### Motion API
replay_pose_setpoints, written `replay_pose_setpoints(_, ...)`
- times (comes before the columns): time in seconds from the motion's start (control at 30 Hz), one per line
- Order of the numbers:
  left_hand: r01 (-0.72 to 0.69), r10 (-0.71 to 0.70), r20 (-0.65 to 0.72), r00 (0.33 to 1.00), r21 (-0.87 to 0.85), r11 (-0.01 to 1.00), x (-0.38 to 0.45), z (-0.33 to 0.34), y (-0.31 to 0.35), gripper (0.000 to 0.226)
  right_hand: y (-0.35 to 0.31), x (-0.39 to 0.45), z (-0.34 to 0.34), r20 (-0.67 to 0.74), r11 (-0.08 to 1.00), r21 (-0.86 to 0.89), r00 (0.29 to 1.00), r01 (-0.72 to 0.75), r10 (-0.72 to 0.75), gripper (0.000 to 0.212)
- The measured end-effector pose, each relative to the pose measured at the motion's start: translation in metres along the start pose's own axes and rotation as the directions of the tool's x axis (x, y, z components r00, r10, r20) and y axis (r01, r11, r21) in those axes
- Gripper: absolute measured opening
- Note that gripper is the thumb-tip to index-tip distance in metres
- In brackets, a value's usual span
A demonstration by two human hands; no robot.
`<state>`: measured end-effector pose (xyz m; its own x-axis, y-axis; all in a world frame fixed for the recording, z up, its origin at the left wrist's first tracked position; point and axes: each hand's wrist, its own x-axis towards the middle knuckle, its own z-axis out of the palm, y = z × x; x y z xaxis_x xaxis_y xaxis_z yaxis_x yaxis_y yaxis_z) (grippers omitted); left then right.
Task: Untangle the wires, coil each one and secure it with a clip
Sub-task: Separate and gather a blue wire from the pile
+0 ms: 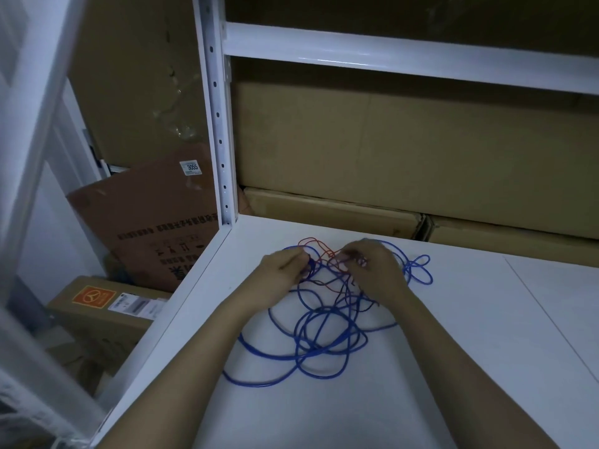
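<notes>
A tangle of wires lies on the white shelf top (486, 335). The thick blue wire (269, 351) spreads in several loose loops toward me and to the right. A thin red wire (319, 246) loops at the far side, and a thin dark wire (343, 294) runs through the middle. My left hand (283, 270) has its fingers curled on the blue wire at the tangle's far left. My right hand (372, 267) pinches the red strands near the tangle's far centre. No clip is visible.
A white perforated upright post (218, 124) rises at the shelf's far left corner, with a white crossbeam (389, 53) above. Large cardboard boxes (389, 150) stand behind the shelf top. More boxes (97, 306) sit on the floor to the left, beyond the shelf edge.
</notes>
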<state>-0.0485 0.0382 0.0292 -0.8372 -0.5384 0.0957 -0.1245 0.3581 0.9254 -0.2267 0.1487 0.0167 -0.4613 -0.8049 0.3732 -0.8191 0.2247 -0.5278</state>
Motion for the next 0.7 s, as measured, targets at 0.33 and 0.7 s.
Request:
replay_pose_setpoints(0.33, -0.097, 0.066, -0.118, 0.991, -0.28, 0.955, 0.01, -0.012, 0.03, 0.036, -0.024, 0.063, -0.053, -0.153, 0.751, 0.629, 0.916, -0.2, 0.372, 0.035)
replay_pose_setpoints(0.7, -0.167, 0.119, -0.181, 0.976, -0.279, 0.946, 0.023, -0.011, 0.04, 0.035, -0.038, 0.072, -0.093, -0.491, 0.944, 0.235, 0.867, 0.23, -0.088, 0.018)
